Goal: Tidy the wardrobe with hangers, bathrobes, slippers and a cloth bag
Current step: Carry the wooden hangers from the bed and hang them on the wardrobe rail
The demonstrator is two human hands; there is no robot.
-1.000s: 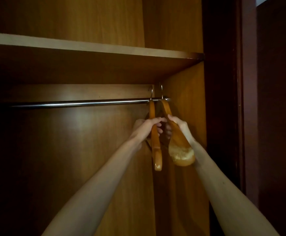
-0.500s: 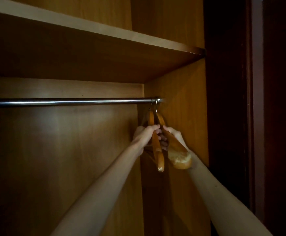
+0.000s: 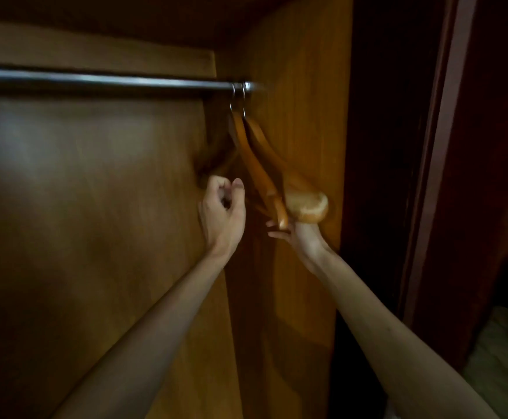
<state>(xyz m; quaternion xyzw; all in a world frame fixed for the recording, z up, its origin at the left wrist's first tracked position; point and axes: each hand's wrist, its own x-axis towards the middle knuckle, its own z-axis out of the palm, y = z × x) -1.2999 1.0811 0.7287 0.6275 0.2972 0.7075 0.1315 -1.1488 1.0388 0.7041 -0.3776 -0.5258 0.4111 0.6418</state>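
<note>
Both hands off the hangers, which hang at the rail's right end.

The view has tipped down since a second ago — the shelf is out of sight and the wardrobe (image 3: 101,225) back panel fills the picture, the metal rail (image 3: 104,81) now near the top. The two wooden hangers (image 3: 264,167) stay hooked at the rail's right end beside the side wall. The left hand (image 3: 224,211) has let go and sits just left of them, fingers curled, holding nothing. The right hand (image 3: 295,235) has dropped below the hanger tips — fingers straight, pointing left, just under the wood.
</note>
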